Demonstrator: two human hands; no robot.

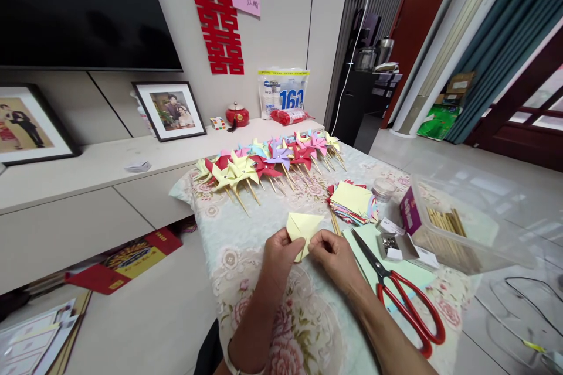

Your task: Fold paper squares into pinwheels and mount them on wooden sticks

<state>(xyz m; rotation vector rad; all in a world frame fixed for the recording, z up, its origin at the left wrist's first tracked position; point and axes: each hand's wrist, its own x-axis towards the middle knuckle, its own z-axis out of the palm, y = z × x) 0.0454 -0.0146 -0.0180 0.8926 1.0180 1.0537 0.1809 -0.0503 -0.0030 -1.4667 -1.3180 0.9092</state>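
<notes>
A pale yellow paper sheet (pixel 303 225), partly folded in at its edges, is held up just above the flowered tablecloth. My left hand (pixel 281 249) pinches its left side, the thumb lying over the paper. With thumb and fingers closed, my right hand (pixel 329 249) grips the right edge. Beyond them lie rows of finished paper pinwheels (pixel 279 155) on wooden sticks. To the right is a fanned stack of coloured paper squares (pixel 352 199), yellow on top. Red-handled scissors (pixel 387 275) rest beside my right forearm on pale green paper (pixel 365 246).
A clear plastic box (pixel 479 234) holding wooden sticks stands at the table's right side. Near it are a small open box of metal fasteners (pixel 391 245) and a round clear container (pixel 383 188). A white cabinet (pixel 101 167) with framed photos runs along the wall. Cables (pixel 519 304) trail across the floor.
</notes>
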